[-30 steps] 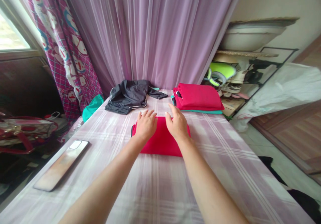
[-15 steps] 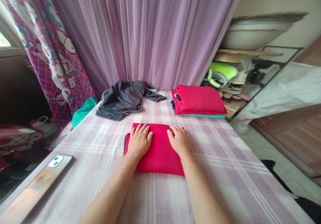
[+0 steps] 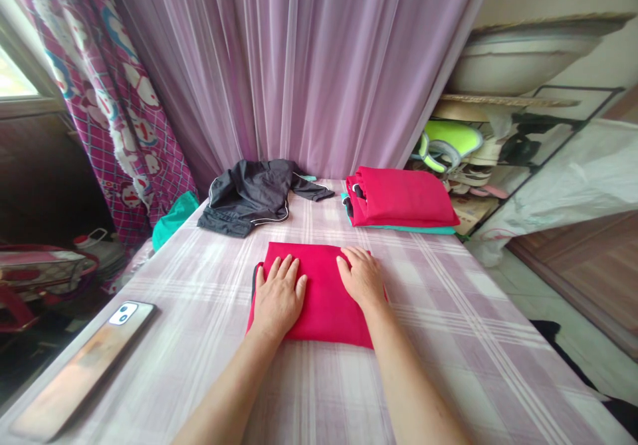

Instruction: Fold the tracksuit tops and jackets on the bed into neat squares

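Observation:
A folded red garment (image 3: 323,299) lies flat on the checked tablecloth in front of me, a dark edge showing at its left side. My left hand (image 3: 280,293) rests on its left part, palm down, with the fingers spread. On its upper right part lies my right hand (image 3: 363,273), fingers stretched over the cloth near the far edge. Neither hand grips the fabric. Beyond, at the back right, sits a stack of folded red clothes (image 3: 403,196) with a teal layer underneath. A dark jacket-like garment (image 3: 252,196) with white piping lies loosely at the back left.
On the table's left edge lies a phone (image 3: 84,372). A teal cloth (image 3: 174,219) hangs by the far left corner. Purple curtains (image 3: 319,66) close off the back. At the right stands a rack (image 3: 543,99) with a basin, shoes and a neon-yellow visor.
My left hand has slid slightly toward me on the red garment. My right hand stays nearly where it was. The whole view has shifted a little.

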A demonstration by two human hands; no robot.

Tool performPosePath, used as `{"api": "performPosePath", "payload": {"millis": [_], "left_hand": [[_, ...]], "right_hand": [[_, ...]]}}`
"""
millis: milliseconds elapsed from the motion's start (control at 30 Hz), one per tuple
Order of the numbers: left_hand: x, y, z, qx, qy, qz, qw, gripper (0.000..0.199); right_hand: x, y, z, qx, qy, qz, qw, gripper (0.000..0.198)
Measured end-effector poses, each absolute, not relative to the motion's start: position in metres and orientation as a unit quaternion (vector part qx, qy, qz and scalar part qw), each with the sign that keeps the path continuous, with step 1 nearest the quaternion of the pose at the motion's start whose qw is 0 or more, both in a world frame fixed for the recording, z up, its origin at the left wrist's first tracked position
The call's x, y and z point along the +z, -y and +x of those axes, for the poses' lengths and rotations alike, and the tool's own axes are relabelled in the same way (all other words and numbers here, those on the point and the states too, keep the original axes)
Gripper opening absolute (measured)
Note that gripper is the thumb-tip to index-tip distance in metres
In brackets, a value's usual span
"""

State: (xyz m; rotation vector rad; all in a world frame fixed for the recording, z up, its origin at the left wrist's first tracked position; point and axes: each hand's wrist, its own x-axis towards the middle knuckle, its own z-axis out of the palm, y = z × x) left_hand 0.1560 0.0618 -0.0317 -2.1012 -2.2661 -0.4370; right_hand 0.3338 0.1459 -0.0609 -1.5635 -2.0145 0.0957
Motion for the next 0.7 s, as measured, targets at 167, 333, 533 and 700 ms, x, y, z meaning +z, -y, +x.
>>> {"api": "performPosePath", "payload": {"millis": [167, 333, 533, 700], "left_hand": [[-0.036, -0.062, 0.152, -0.177, 0.726, -0.664, 0.019, 0.043], [-0.027, -0.063, 0.125, -0.199, 0.749, -0.63, 0.045, 0.039], [-0.005, -0.056, 0.108, -0.069, 0.815, -0.574, 0.027, 0.041], [-0.004, -0.058, 0.11, -0.066, 0.816, -0.574, 0.0, 0.037]], "right_hand": [[-0.063, -0.146, 0.334, 0.028, 0.759, -0.577, 0.3, 0.035], [-0.064, -0.148, 0.335, 0.035, 0.757, -0.576, 0.304, 0.035], [-0.061, -0.147, 0.335, 0.048, 0.757, -0.583, 0.291, 0.036], [-0.057, -0.144, 0.334, 0.039, 0.761, -0.583, 0.282, 0.036]]}}
